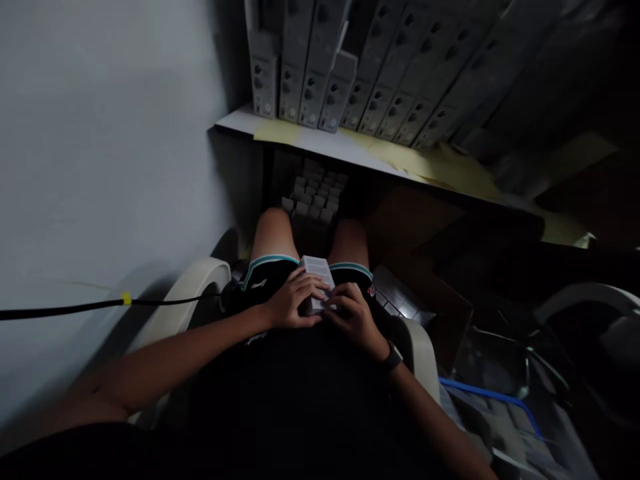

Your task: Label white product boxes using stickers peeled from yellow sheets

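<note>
While left hand (pixel 293 301) and right hand (pixel 354 321) clamp it, white box (pixel 316 275), long axis pointing forward

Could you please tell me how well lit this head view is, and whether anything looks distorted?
In the head view, the left hand and right hand sit in dim light around a paler white box; the right side falls nearly black, and the wide lens tilts the shelf.
</note>
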`<state>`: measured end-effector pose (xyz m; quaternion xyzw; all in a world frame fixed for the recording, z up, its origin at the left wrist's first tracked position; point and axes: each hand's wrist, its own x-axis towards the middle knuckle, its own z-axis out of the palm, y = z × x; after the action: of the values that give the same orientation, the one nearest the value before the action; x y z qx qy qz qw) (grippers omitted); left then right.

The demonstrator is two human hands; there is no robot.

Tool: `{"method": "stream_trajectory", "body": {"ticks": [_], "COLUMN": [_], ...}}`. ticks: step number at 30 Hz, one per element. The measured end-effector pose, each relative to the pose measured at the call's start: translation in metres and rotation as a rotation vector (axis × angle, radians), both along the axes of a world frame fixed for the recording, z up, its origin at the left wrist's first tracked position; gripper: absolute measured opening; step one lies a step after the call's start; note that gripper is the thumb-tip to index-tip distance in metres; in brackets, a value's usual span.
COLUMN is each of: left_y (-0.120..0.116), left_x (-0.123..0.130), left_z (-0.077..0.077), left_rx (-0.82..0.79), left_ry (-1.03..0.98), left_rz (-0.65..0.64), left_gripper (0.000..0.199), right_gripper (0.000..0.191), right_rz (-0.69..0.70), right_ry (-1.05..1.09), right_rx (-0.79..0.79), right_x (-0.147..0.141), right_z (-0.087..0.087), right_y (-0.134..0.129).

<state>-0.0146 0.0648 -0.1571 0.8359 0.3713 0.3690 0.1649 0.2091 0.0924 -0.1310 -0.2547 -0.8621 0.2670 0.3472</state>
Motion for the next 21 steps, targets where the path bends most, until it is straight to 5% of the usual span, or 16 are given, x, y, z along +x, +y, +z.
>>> {"method": "stream_trajectory", "body": {"ticks": [3,6,10,17,21], "left_y": [0.002,0.015,0.035,0.046,0.037], "left_x": [-0.008,-0.016,-0.028,-0.043,-0.029], "left_z": [-0.006,-0.013,-0.02,-0.004,0.005], "left_rx": [-0.039,-0.259,-0.61,-0.747,-0.754], "left_ry": [-0.153,-0.342,-0.358,-0.697,-0.836], "left_rz": [0.127,0.348,0.352,0.476,0.565], "left_gripper": [0.058,0.068,0.07,0.074,0.063], "right_gripper": [0.008,0.007,0.011,0.017,0.043], "right_rz": [0.007,-0.001,0.025,0.13,0.075], "right_ry": [0.01,0.031,0.045,0.067,0.001], "right_rx": [-0.018,-0.013,0.033,0.01,-0.075], "right_x": [-0.003,-0.006,-0.007,0.004,0.006], "right_z": [-0.002,-0.005,-0.007,0.008,0.008], "right_y": [0.002,0.005,0.008,0.007,0.002]}}
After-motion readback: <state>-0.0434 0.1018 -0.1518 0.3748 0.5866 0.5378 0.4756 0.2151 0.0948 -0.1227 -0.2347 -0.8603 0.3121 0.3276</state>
